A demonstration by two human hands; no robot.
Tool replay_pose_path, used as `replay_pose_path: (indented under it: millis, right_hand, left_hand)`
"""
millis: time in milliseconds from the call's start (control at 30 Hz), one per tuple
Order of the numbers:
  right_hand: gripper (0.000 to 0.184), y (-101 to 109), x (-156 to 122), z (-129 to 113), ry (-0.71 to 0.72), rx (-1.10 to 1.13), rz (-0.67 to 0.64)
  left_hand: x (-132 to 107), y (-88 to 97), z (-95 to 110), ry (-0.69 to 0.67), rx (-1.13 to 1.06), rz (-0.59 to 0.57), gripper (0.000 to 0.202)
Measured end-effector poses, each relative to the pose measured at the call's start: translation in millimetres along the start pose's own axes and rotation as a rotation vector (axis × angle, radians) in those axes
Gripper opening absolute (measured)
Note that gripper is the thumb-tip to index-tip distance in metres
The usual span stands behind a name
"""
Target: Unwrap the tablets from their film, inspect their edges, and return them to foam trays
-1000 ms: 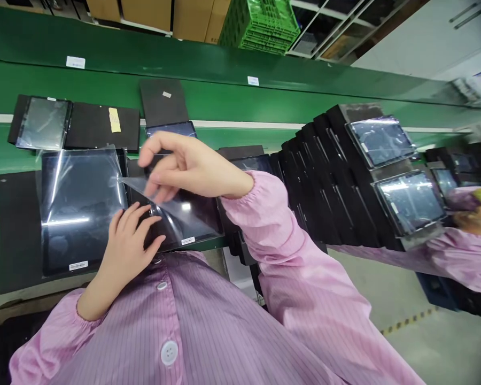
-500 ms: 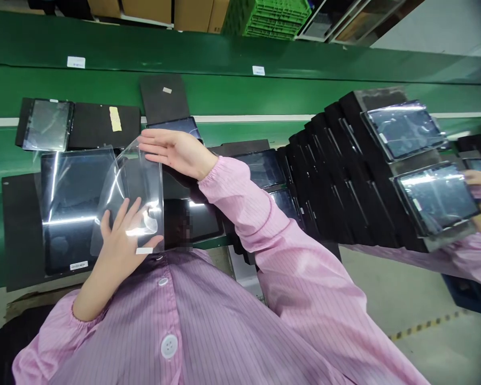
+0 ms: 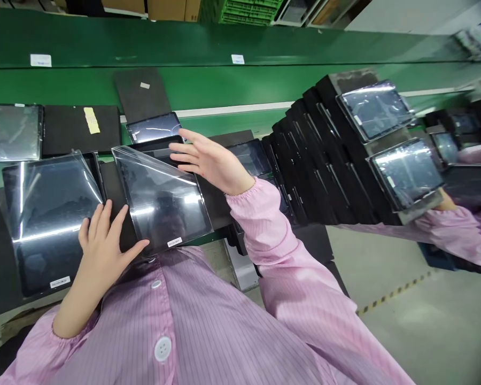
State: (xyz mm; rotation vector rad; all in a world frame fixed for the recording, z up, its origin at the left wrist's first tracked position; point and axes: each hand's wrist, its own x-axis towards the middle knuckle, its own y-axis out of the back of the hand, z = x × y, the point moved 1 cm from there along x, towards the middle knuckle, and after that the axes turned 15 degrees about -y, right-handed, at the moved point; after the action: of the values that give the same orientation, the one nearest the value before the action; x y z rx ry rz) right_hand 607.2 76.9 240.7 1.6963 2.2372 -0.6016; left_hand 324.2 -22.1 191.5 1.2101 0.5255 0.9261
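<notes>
My left hand [image 3: 104, 246], fingers spread, is at the gap between two dark screen panels and appears to hold nothing. Beside it on the left is a screen panel [image 3: 56, 203] with a clear film lying loosely over its top. To its right, another screen panel [image 3: 164, 206] bears a white barcode label and has a clear film [image 3: 156, 163] across it, its upper edge slanting beyond the glass. At the upper right of that panel is my right hand [image 3: 210, 160], open with fingers stretched out. Whether its fingertips touch the film, I cannot tell.
Several black foam trays [image 3: 316, 155] are stacked at the right, two screen panels on top. Smaller panels [image 3: 18, 131] and a black foam board [image 3: 82, 128] with a yellow note lie behind, on the green bench [image 3: 208, 85]. A co-worker's sleeve [image 3: 457, 232] shows far right.
The clear film that stood between my hands now lies over the right-hand panel. Both hands are off its face, my right one further right. The view has shifted slightly.
</notes>
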Motion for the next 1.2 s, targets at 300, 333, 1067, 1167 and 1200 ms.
replay_pose_path:
  millis: [300,333,1067,1167,1200]
  right_hand:
    - [0.042,-22,-43,62,0.105,-1.012,0.726]
    - [0.045,-31,-44,69,0.119,-1.023,0.768]
    - [0.050,-60,-55,42,-0.018,0.198,0.403]
    - [0.047,-78,-48,45,-0.045,0.204,0.297]
    - [0.047,-87,-42,48,-0.058,0.207,0.257]
  left_hand:
    - [-28,55.6,-46,0.505,0.115,0.112,0.074]
    - [-33,60.0,-48,0.567,0.130,0.085,0.072]
    - [-36,56.0,-85,0.833,-1.258,0.452,0.051]
    - [-37,44.1,-79,0.849,-1.425,0.563,0.042]
    - [-37,40.7,-76,0.853,-1.463,0.603,0.039]
